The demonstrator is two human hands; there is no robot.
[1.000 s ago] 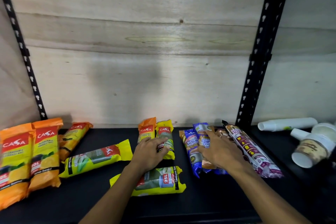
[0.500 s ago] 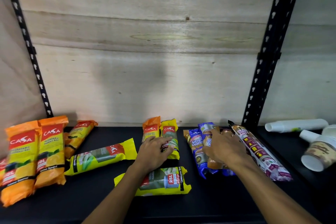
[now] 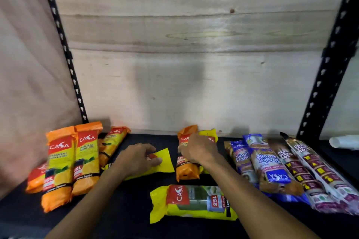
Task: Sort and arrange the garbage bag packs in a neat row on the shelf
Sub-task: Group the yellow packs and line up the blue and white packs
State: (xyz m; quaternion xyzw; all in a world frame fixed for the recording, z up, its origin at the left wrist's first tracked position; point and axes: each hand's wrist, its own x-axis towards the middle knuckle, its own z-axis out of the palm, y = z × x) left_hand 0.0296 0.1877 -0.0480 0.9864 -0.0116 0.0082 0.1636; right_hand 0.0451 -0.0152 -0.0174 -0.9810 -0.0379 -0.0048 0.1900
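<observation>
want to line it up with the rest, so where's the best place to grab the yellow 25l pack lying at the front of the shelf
The yellow 25L pack lies flat and sideways, apart from the others, its long axis running left to right. Probably best to come down from above and grip across the thick rolled middle, fingers over the far long edge, thumb on the near one. The flat crimped ends look too floppy to steer it upright.

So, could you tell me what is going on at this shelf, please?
A person is sorting garbage bag packs on a dark shelf. The left hand grips a slanted yellow pack, and the right hand is on the orange and yellow pair at the back. Orange packs stand at the left, blue and striped packs lie in a row at the right, and another yellow pack lies crosswise in front, not yet lined up.
</observation>
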